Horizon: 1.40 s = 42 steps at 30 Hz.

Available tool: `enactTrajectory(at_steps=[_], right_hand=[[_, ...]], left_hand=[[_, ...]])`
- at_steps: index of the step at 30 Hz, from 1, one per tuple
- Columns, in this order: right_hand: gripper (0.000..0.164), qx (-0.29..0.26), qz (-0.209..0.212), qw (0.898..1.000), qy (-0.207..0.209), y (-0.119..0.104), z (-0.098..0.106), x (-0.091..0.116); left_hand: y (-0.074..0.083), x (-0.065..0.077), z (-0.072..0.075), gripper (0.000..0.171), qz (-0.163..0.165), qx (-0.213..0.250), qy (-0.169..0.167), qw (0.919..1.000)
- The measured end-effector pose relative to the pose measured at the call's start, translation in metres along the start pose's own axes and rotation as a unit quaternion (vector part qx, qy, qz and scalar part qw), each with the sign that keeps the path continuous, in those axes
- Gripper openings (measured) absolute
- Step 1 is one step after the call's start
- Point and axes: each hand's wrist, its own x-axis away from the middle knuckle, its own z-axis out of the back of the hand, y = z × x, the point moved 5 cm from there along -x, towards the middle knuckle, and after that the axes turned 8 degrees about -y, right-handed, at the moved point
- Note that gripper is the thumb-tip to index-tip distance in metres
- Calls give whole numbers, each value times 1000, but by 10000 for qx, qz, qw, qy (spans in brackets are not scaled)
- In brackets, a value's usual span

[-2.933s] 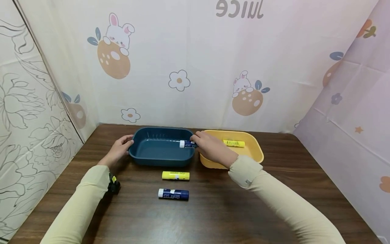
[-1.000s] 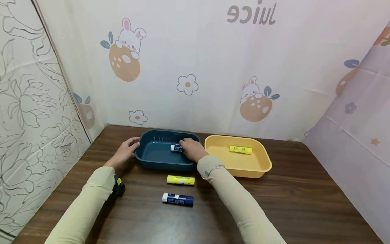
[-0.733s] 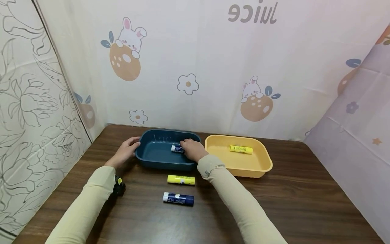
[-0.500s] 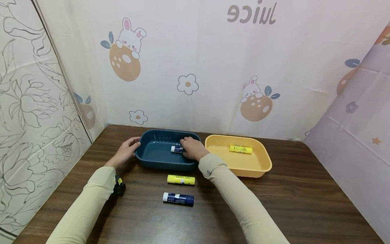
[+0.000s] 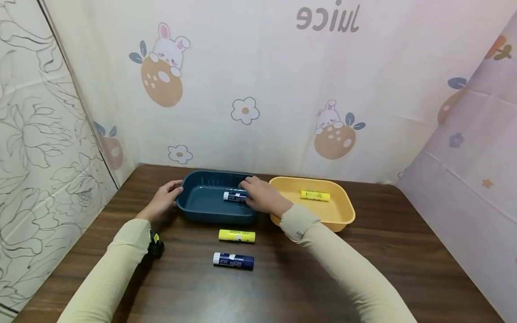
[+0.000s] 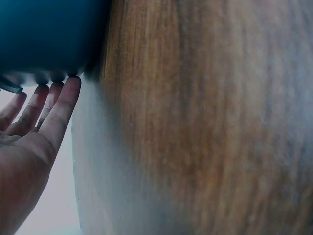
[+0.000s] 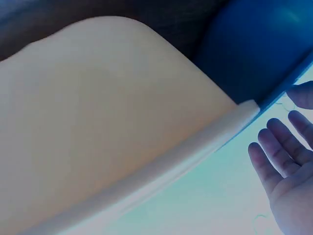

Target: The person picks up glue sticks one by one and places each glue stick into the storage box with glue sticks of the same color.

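Observation:
In the head view, my left hand [image 5: 163, 199] is at the left end of a dark teal tray [image 5: 218, 217]. Its straight fingers [image 6: 62, 105] touch the tray's outer wall in the left wrist view. A blue glue stick with a white end [image 5: 235, 197] lies inside that tray, its right end partly behind my right hand. My right hand [image 5: 264, 195] hovers over the tray's right rim, beside the yellow tray [image 5: 343, 219]. Nothing is between its spread fingers [image 7: 281, 142] in the right wrist view.
A yellow glue stick [image 5: 315, 195] lies in the yellow tray. On the wooden table [image 5: 323, 278], in front of the teal tray, lie another yellow glue stick [image 5: 237, 236] and, closer to me, a blue one [image 5: 233, 260]. A patterned curtain [image 5: 274, 89] hangs behind.
My right hand carried the blue glue stick leftward into the teal tray, let go of it, and has since risen back to the right. The left hand stays at the tray's end.

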Motion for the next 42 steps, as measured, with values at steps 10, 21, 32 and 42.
enactTrajectory(at_steps=[10, 21, 32, 42], right_hand=[[34, -231, 503, 9969, 554, -9, 2, 44], [28, -355, 1173, 9877, 967, -37, -7, 81], [33, -752, 1375, 9865, 471, -64, -31, 98], [40, -582, 1480, 9872, 135, -78, -55, 100]], left_hand=[[-2, -1, 2, 50, 73, -93, -23, 9999], [-2, 0, 2, 50, 71, -122, 7, 9999], [-3, -3, 1, 51, 93, -122, -3, 9999], [-3, -2, 1, 51, 134, -89, -7, 9999]])
